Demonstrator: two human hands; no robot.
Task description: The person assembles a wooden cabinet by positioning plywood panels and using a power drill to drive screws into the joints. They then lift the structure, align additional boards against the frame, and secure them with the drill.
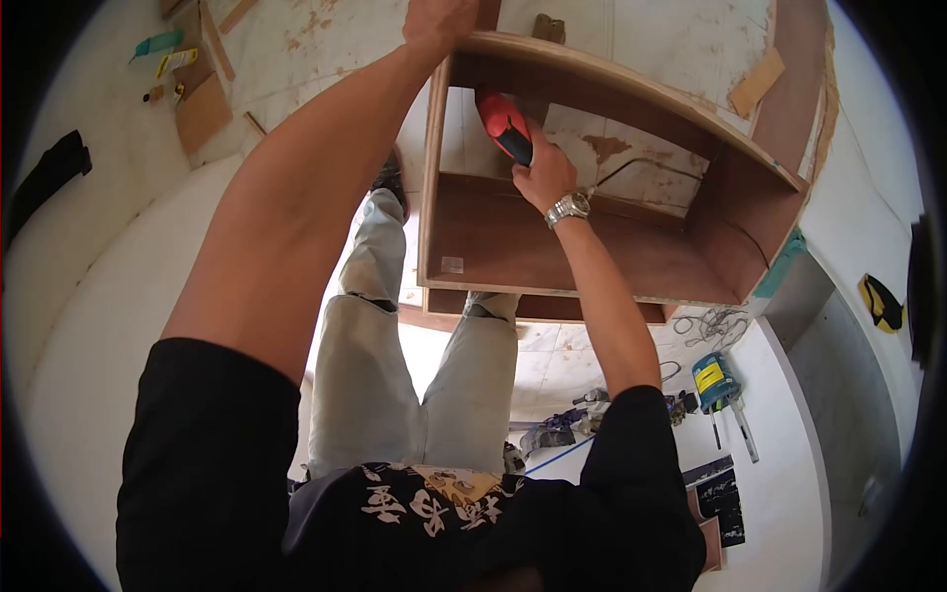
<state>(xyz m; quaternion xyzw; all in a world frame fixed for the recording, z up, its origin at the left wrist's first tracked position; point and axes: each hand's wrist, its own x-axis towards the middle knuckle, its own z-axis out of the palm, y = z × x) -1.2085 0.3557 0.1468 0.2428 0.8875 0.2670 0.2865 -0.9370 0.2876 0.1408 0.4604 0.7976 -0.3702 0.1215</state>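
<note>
My right hand (546,178), with a metal watch at the wrist, is wrapped round a red and black power tool (505,128). It reaches inside an open wooden cabinet frame (582,237), and the tool's front end points at the inner upper left corner. My left hand (439,22) is at the top edge of the view, just outside that same corner. Its fingers look closed but are partly cut off. A brown wooden piece (488,14) shows right beside it; how the hand grips it is hidden. A dark cord (646,163) runs across the cabinet's opening.
Wood offcuts (202,113) lie on the tiled floor at the upper left, near a teal item (158,43). Another wood scrap (757,83) is at the upper right. Tangled wire (712,328) and a teal and yellow tool (714,381) are at the right, by a white panel (774,424).
</note>
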